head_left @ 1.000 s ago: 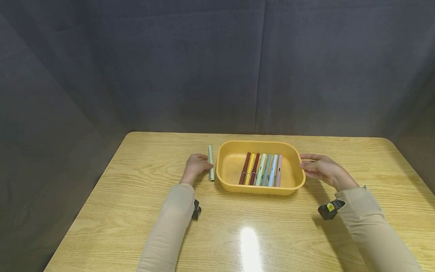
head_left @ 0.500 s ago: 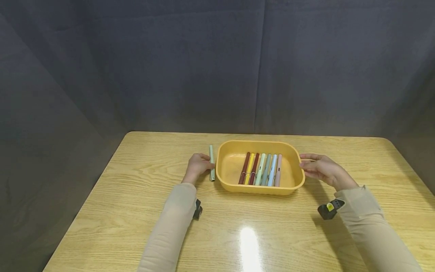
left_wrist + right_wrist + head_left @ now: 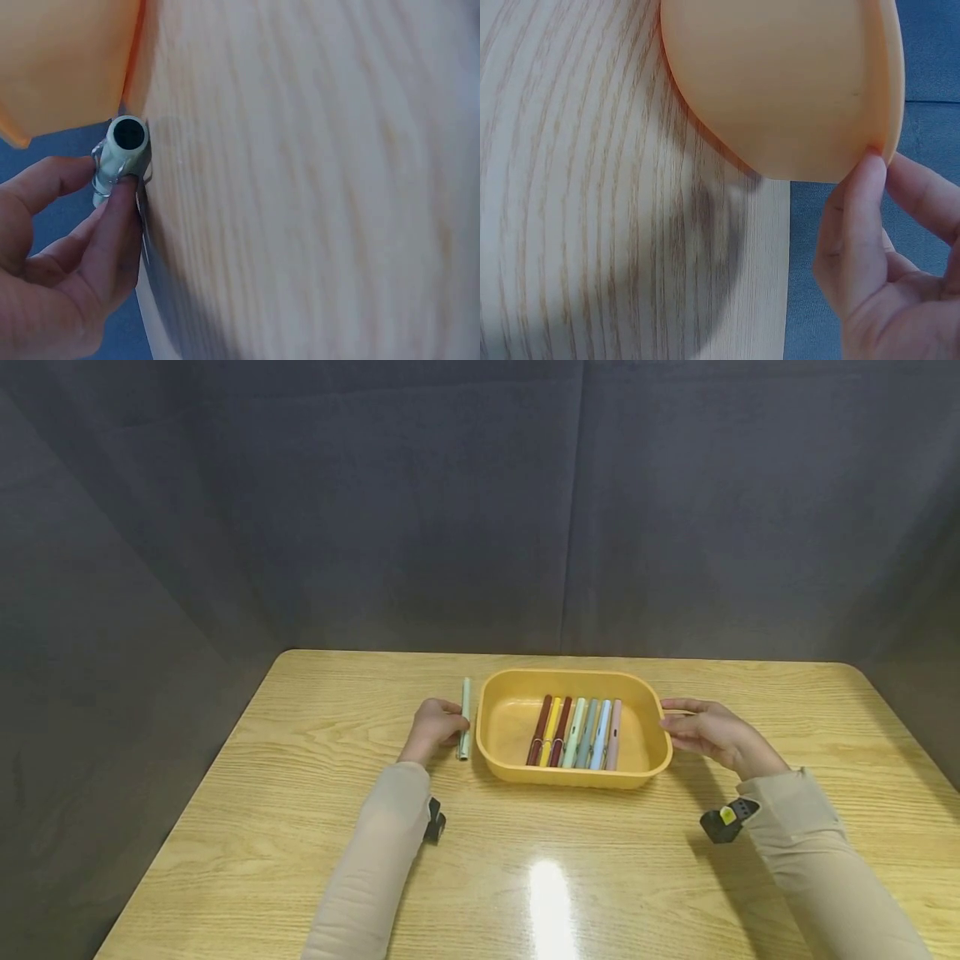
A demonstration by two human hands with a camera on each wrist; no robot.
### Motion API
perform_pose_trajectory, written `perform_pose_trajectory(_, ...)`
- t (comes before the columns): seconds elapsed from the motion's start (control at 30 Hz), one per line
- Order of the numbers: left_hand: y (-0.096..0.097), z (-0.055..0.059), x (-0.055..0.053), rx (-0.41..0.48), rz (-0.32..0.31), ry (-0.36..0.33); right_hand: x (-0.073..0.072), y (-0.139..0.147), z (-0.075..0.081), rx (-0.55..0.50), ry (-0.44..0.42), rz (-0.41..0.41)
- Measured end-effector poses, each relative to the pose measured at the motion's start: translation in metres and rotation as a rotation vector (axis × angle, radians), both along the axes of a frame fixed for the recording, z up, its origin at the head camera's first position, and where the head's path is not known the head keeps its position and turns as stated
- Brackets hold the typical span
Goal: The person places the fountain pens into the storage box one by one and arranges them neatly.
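My left hand (image 3: 435, 727) pinches a pale green pen (image 3: 466, 695) between thumb and fingers, just left of the yellow tray (image 3: 570, 778). In the left wrist view the pen (image 3: 120, 159) shows a dark round hollow at its end and a wire clip at its side. My right hand (image 3: 720, 739) holds the tray's right end. Seen from the right wrist, thumb and fingers of that hand (image 3: 900, 277) pinch the rim of the tray (image 3: 780, 90). Inside the tray several pens (image 3: 588, 735) lie side by side: dark red, yellow, green, grey-green, light blue and pink.
The wooden table (image 3: 300, 843) carries the tray near its far edge. Behind it hangs a dark grey curtain (image 3: 420, 527), which also runs along both sides. A bright light reflection lies on the tabletop in front of the tray.
The pen in my left hand has turned slightly, its near end swinging a little to the left. Tray and right hand have barely moved.
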State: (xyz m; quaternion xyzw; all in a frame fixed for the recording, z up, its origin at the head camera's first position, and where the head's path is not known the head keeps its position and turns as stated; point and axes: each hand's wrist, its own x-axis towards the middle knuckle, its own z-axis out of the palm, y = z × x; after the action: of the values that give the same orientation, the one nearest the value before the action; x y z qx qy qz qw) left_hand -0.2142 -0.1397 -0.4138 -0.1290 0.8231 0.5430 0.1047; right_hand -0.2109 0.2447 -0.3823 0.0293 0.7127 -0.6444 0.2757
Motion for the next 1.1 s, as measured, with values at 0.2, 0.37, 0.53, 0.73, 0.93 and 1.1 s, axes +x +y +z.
perform_pose_trajectory(0.2, -0.006, 0.001, -0.001, 0.075, 0.017, -0.035, 0.001, 0.001, 0.0, 0.013, 0.001, 0.006)
perform_pose_trajectory(0.37, -0.012, 0.004, -0.001, 0.149, 0.039, -0.065, 0.001, 0.002, -0.001, 0.008, 0.002, 0.01)
perform_pose_trajectory(0.53, -0.017, 0.008, -0.002, 0.199, 0.069, -0.068, 0.001, 0.002, 0.0, 0.014, -0.001, 0.002)
perform_pose_trajectory(0.73, -0.021, 0.012, -0.002, 0.203, 0.083, -0.059, 0.001, 0.002, -0.001, 0.017, -0.001, 0.003)
perform_pose_trajectory(0.93, -0.025, 0.019, -0.001, 0.253, 0.083, -0.027, 0.0, 0.001, 0.0, 0.013, -0.003, 0.0)
perform_pose_trajectory(1.1, -0.027, 0.027, 0.001, 0.279, 0.085, -0.023, 0.0, 0.0, 0.0, 0.015, -0.005, -0.004)
